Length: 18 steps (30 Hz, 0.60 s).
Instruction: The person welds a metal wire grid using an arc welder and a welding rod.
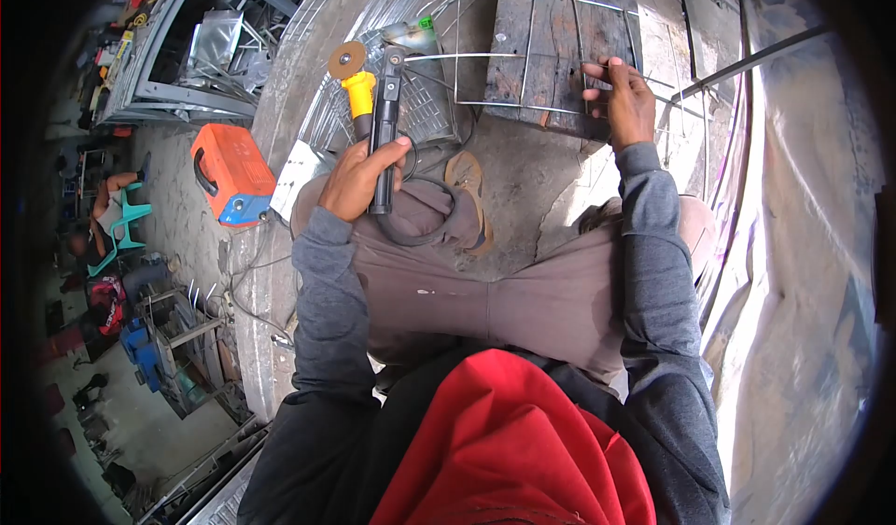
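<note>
My left hand (359,175) is closed round a black welding electrode holder (385,133), which clamps a thin pale rod (462,56) pointing right over the wooden board. Just left of the holder is a yellow angle grinder (358,94) with a brown disc; its lower end runs behind my left hand. My right hand (623,100) is at the right edge of the dark wooden board (551,35), fingers curled at a thin wire frame (581,35) that lies across the board. Whether the fingertips grip a wire is hard to make out.
An orange and blue machine (229,172) stands on the ground at left. Wire mesh (411,105) lies beyond the holder. A metal rack (187,96) with scraps is at upper left. A long dark bar (756,61) slants at right. Another person (103,217) is at far left.
</note>
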Motion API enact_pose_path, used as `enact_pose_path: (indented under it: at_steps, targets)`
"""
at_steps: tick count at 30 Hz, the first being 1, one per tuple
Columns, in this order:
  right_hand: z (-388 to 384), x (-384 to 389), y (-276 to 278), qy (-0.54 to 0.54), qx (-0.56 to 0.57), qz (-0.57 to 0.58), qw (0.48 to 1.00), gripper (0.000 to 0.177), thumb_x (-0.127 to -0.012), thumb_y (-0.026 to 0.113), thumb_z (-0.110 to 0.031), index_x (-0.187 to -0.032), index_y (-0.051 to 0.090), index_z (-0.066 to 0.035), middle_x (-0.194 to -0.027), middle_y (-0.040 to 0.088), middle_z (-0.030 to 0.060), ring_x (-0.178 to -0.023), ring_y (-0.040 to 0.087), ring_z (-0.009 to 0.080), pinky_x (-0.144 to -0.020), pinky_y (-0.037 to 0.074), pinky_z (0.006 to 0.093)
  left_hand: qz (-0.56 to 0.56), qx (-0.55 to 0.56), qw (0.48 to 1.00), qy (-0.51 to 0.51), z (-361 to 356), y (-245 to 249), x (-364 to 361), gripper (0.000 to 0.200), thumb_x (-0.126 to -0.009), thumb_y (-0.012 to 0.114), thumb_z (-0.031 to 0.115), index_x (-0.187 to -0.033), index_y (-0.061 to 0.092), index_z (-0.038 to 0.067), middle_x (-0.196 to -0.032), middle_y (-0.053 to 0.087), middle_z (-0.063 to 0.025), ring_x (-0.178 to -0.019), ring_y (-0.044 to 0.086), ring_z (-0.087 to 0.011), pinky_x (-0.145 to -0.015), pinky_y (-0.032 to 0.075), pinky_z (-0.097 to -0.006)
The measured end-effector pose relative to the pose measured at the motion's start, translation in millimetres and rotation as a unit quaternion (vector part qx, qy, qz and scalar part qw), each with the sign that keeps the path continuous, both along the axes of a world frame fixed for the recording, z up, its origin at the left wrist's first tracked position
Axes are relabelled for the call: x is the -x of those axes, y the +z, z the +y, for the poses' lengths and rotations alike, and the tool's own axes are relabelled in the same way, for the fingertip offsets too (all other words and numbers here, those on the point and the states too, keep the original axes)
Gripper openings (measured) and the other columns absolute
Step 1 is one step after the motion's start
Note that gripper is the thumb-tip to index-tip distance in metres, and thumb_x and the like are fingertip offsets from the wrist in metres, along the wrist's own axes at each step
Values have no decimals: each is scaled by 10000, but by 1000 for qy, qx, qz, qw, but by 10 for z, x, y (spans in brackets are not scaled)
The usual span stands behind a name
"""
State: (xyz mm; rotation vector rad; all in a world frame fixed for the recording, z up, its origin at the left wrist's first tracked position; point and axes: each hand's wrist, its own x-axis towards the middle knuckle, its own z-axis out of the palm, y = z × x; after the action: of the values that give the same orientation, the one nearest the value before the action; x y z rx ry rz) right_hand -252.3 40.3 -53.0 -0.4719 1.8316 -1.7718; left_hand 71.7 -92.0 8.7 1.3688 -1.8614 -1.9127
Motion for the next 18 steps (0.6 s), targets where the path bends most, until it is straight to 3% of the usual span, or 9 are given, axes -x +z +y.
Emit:
enact_pose_path:
  at_steps: [18]
  targets:
    - [-2, -28, -4, 6, -8, -1, 1000, 339, -1021, 488, -337, -1056, 608, -22, -957, 725, 103, -623, 649, 111, -484, 464, 234, 1, 4, 1000, -4, -2, -7, 2, 393, -889, 660, 406, -854, 593, 20, -732, 564, -32, -635, 579, -118, -568, 457, -255]
